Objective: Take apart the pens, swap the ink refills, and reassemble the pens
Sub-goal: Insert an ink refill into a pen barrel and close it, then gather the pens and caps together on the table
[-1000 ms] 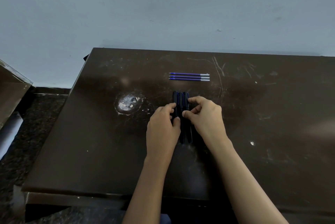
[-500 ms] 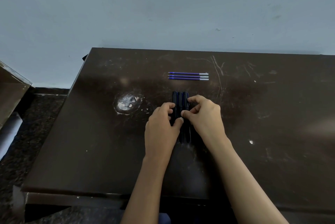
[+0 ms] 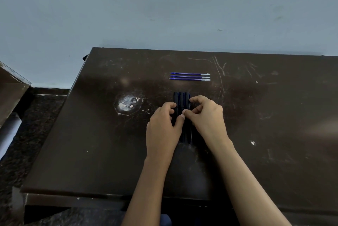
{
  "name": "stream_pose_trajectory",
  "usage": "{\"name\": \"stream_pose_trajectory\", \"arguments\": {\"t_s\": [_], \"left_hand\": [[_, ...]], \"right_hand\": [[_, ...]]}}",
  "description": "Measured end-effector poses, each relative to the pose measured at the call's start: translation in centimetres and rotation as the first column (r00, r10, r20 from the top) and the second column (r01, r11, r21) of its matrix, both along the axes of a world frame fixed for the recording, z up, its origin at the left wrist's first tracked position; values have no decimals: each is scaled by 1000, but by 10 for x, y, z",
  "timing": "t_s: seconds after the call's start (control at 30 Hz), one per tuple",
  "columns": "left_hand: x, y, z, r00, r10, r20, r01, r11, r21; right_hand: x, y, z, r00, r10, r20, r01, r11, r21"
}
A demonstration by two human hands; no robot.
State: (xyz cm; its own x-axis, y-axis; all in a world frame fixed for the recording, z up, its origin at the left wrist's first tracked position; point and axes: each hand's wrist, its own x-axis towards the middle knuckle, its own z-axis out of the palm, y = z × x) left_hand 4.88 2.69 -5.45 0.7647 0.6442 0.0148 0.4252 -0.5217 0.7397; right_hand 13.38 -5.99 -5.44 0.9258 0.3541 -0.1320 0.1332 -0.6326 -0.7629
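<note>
We see both forearms reaching in from near edge of dark scratched table [image 3: 91, 152]. Left hand [image 3: 161, 128] curled, fingers [image 3: 171, 106] pressing on left side of dark pens [image 3: 181, 97]. Right hand [image 3: 206, 117] curled too, thumb and forefinger pinching rightmost pen. Three pens lie side by side, pointing away from us, mid-table. Beyond them, three blue ink refills [image 3: 189, 76], parallel, crosswise, untouched. White scuff mark [image 3: 127, 104] left of pens. Pale wall [image 3: 164, 6] behind.
</note>
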Motion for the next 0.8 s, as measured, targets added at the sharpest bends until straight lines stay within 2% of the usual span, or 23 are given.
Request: {"name": "stream_pose_trajectory", "arguments": {"t_s": [0.23,0.33,0.47,0.63,0.7,0.8], "left_hand": [[1,0,0,1000,22,19,-22,1000,-8],[2,-1,0,999,23,28,-23,1000,-12],[2,-1,1,999,26,37,-25,1000,-11],[4,-2,0,999,30,28,-29,999,-25],[4,-3,-1,999,26,30,-25,999,-23],[4,-3,-1,999,24,34,-23,1000,-20]], "right_hand": [[11,-12,3,993,-111,46,108,992,59],[21,-13,1,971,-148,189,150,989,4],[48,9,5,950,15,312,21,994,-111],[84,43,8,914,290,284,-185,921,-343],[91,51,7,904,334,265,-202,883,-423],[93,56,7,906,317,281,-144,855,-499]]}}
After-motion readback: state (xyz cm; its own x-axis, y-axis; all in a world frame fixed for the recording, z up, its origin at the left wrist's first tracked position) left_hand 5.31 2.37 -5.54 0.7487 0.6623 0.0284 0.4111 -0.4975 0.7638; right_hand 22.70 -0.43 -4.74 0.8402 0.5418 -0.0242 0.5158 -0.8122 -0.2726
